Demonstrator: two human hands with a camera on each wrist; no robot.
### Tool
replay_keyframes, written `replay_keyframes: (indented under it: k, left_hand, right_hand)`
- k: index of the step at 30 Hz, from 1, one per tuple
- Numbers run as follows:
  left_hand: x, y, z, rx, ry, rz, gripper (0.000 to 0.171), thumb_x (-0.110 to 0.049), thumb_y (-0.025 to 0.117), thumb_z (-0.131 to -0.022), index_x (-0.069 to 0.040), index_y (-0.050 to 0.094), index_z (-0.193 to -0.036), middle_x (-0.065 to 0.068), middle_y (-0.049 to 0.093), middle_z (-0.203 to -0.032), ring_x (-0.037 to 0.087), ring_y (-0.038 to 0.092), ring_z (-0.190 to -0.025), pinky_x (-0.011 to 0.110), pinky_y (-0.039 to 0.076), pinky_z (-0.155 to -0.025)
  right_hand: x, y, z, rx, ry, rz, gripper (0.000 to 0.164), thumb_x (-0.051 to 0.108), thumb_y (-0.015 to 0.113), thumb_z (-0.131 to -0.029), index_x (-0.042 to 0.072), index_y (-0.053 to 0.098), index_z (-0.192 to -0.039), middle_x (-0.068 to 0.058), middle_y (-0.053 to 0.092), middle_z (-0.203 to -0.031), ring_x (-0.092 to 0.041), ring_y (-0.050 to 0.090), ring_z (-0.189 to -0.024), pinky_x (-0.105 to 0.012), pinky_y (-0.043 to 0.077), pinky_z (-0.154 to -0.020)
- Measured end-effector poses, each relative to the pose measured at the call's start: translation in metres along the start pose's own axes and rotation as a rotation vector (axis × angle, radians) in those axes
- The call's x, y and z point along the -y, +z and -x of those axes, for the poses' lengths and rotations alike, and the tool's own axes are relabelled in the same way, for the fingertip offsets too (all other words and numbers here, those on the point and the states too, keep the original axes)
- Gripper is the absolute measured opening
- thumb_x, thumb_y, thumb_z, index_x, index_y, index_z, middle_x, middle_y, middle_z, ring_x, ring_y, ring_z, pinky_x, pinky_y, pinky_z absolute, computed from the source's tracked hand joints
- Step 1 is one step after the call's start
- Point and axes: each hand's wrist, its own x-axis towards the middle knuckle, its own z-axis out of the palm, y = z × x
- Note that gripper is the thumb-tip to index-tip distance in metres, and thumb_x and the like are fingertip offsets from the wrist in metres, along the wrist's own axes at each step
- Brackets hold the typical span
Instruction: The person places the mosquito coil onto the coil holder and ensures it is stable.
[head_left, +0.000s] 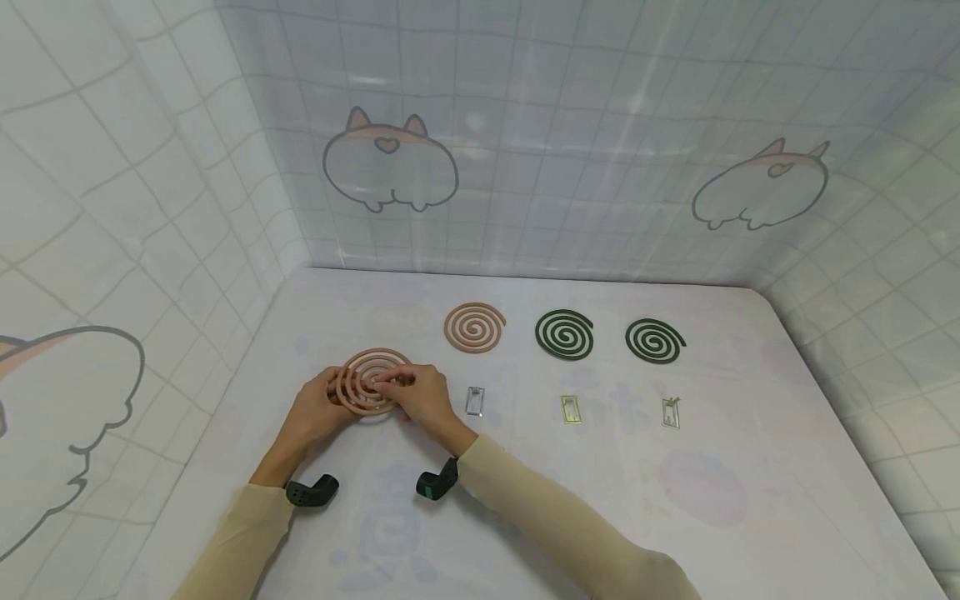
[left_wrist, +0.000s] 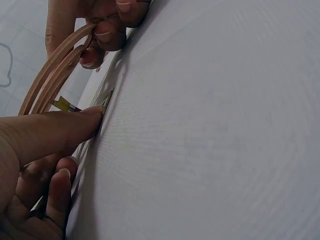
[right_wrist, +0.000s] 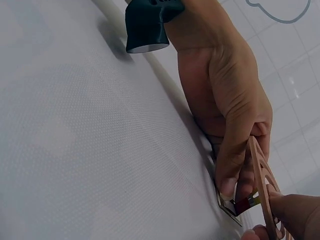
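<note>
In the head view a brown mosquito coil (head_left: 378, 351) hovers over the left of the table, covering part of my left hand (head_left: 315, 410). My right hand (head_left: 424, 400) pinches it near the centre of the spiral. Beneath the coil, my left thumb and finger grip a small metal coil stand (left_wrist: 107, 102) close to the tabletop, as the left wrist view shows. Its raised tongue, with a yellow and red glint (right_wrist: 243, 205), points up toward the spiral. From the right wrist camera, the coil (right_wrist: 262, 186) stands almost edge-on beside the left fingers. The remaining right fingers are partly hidden.
Another brown coil (head_left: 474, 329) and two dark green coils (head_left: 566, 334) (head_left: 655, 340) lie flat along the back. Before them sit three small metal stands (head_left: 469, 402) (head_left: 565, 409) (head_left: 665, 414), the rightmost with its tongue lifted. Cloth-covered walls (head_left: 525, 150) enclose the table.
</note>
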Motion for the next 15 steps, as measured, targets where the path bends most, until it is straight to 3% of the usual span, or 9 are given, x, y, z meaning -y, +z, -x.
replay_keyframes:
  k: [8, 15]
  left_hand:
    - [-0.0004, -0.0001, -0.001, 0.001, 0.012, 0.001, 0.065, -0.02, 0.085, -0.084, -0.002, 0.053, -0.138, 0.022, 0.064, -0.129, 0.034, 0.061, -0.113, 0.043, 0.049, -0.088]
    - [-0.0031, -0.0013, -0.0005, 0.011, 0.002, -0.002, 0.064, -0.017, 0.085, -0.084, -0.002, 0.053, -0.137, 0.023, 0.063, -0.129, 0.035, 0.06, -0.114, 0.046, 0.048, -0.089]
  right_hand:
    - [0.0014, 0.0013, -0.0005, -0.005, -0.027, 0.021, 0.009, 0.026, 0.081, -0.092, 0.019, 0.082, -0.097, 0.003, 0.059, -0.063, -0.008, 0.044, -0.043, -0.023, 0.042, -0.039]
    - [0.0049, 0.0026, 0.0003, -0.014, -0.034, 0.037, 0.009, 0.026, 0.081, -0.092, 0.019, 0.083, -0.097, 0.003, 0.065, -0.071, -0.009, 0.044, -0.046, -0.023, 0.042, -0.042]
